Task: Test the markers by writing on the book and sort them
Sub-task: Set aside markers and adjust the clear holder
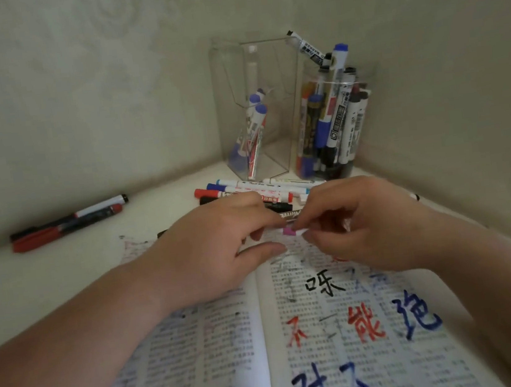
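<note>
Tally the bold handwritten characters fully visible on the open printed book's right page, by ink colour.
Black handwritten characters: 1
Red handwritten characters: 2
Blue handwritten characters: 3
Total: 6
The left hand and right hand pinch a white marker with a pink band; the right hand partly hides another red mark, not counted.

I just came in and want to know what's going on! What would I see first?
The big red and blue writing on the open book at the bottom jumps out first. Just above it, the left hand and right hand pinch a pink-ended marker between them. In the back corner stands a clear cup stuffed with markers.
</note>
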A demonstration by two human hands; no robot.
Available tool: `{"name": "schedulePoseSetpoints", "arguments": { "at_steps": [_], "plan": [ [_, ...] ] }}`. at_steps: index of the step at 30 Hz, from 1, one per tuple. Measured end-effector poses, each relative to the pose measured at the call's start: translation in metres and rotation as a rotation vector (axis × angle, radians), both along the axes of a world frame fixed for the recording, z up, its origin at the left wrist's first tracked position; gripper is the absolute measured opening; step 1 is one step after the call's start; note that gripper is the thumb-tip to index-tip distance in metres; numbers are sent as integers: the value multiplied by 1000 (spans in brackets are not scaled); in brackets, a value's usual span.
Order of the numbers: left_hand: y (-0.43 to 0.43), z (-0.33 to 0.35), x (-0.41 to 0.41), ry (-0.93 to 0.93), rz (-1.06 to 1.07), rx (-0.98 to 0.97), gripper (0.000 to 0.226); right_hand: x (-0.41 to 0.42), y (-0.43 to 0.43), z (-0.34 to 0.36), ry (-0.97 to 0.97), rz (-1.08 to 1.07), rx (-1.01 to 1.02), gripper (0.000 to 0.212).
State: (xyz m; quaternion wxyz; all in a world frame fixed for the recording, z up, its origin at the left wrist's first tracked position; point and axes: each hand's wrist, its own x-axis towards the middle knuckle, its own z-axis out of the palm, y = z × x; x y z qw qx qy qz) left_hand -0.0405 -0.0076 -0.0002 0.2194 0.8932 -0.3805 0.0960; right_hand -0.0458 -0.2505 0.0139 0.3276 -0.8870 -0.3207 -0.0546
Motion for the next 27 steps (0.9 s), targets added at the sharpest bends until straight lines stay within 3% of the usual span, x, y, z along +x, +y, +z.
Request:
{"name": "schedulePoseSetpoints", "arguments": {
  "at_steps": [3, 8, 13, 18, 20, 23, 27],
  "plan": [
    [0, 0, 0, -69, 29, -52, 34, 0, 2, 0, 183, -9, 189, 5],
    [-2, 2, -3, -88, 52, -186, 31, 5, -2, 0, 536, 47, 523, 13],
    [-1, 2, -3, -18, 134, -299, 35, 14, -11, -2, 835, 207, 957, 37],
    [-12, -3, -7, 51, 122, -395, 19, 9, 18, -17, 707, 107, 901, 15],
    [-15, -6, -6, 81, 157, -413, 13, 8, 24, -18, 615, 47, 824, 16],
    [-15, -4, -3, 164, 162, -424, 24, 10, 24, -17, 550, 19, 743, 19],
    [-9, -2, -3, 233, 123, -325, 31, 18, 12, -11, 589, 16, 952, 14]
  ]
}}
